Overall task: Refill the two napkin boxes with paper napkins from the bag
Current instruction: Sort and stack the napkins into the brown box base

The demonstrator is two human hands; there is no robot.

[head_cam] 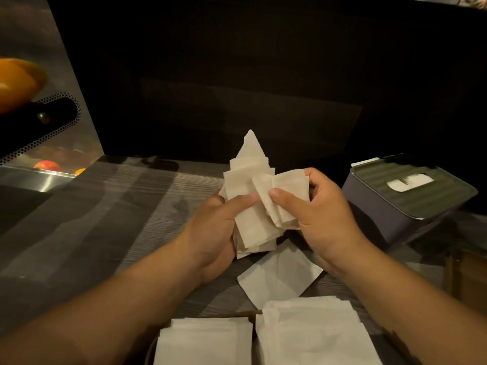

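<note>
Both hands, left hand (pixel 214 227) and right hand (pixel 320 209), grip crumpled soft square napkins (pixel 253 196) beside ribbed-lid napkin box (pixel 411 196)

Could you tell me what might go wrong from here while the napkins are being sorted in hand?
1. The fan of napkins in the left hand is uneven, with one corner poking up; sheets may slip from the grip and join the loose napkin on the table.
2. The right hand pinches a few crumpled sheets, which may crease or tear.
</note>
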